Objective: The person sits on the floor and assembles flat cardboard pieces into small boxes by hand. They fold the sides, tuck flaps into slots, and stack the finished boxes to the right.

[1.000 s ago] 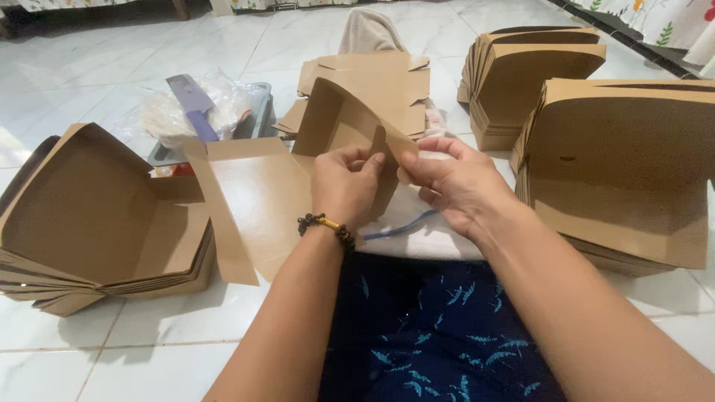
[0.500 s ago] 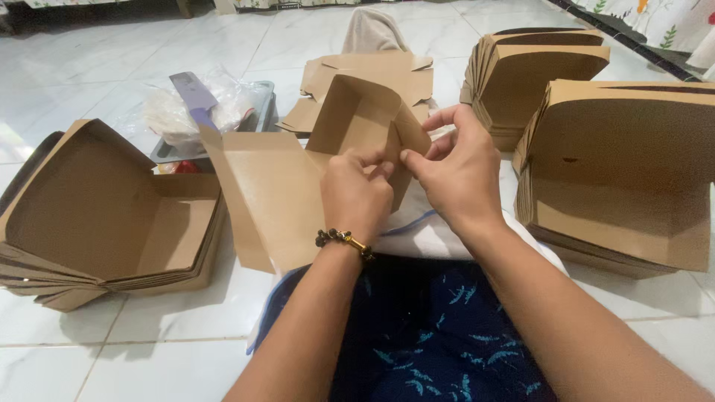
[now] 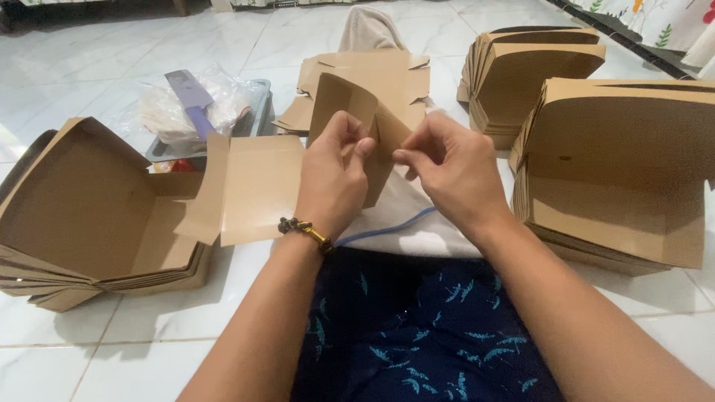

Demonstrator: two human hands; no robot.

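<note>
The fingers [image 3: 356, 146] of the left hand [image 3: 334, 179] are pinched shut on an upright side flap of a brown cardboard box blank [image 3: 261, 182], and the fingers [image 3: 408, 156] of the right hand [image 3: 454, 175] are closed on the neighbouring flap, the two grips almost touching at one corner. Half a second ago the hands overlapped lower on the card; now they sit side by side with the corner wall standing taller between them, so the flaps look close to being locked together, which I judge to be one corner of the box nearly formed. The flat panel of the blank lies just left of the fingers, over the lap and a white cloth [image 3: 406, 223] with a blue line. Farther left rests a nested stack of folded boxes [image 3: 82, 216]. To the right stands another stack of boxes [image 3: 618, 175], with a third stack [image 3: 532, 71] beyond it. Just past the fingers lie flat unfolded blanks [image 3: 395, 74], and farther off to the left a metal tray [image 3: 257, 104] holds a plastic bag [image 3: 223, 104] and a purple-handled tool [image 3: 192, 100] on the white tiled floor [image 3: 74, 67].
</note>
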